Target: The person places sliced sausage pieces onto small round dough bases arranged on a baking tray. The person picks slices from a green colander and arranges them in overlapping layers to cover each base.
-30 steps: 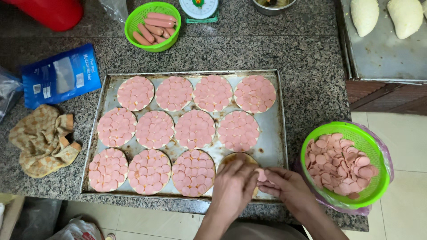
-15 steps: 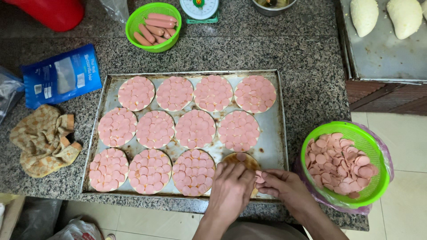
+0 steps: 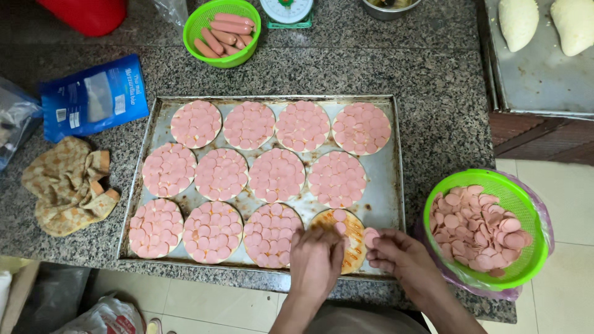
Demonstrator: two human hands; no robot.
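Observation:
A metal baking tray lies on the granite counter with several round bases covered in pink sausage slices. The base at the tray's front right shows orange sauce and carries only two slices. My left hand rests on that base, fingertips pressing a slice down. My right hand hovers just right of it, pinching a small stack of sausage slices. A green basket of sliced sausage sits to the right of my right hand.
A green bowl of whole sausages stands behind the tray. A blue packet and a crumpled cloth lie at left. A scale and a second tray with dough pieces are at the back right.
Both hands have shifted slightly. More of the sauced base shows now, with a couple of slices laid on it. My right hand stays beside it with slices.

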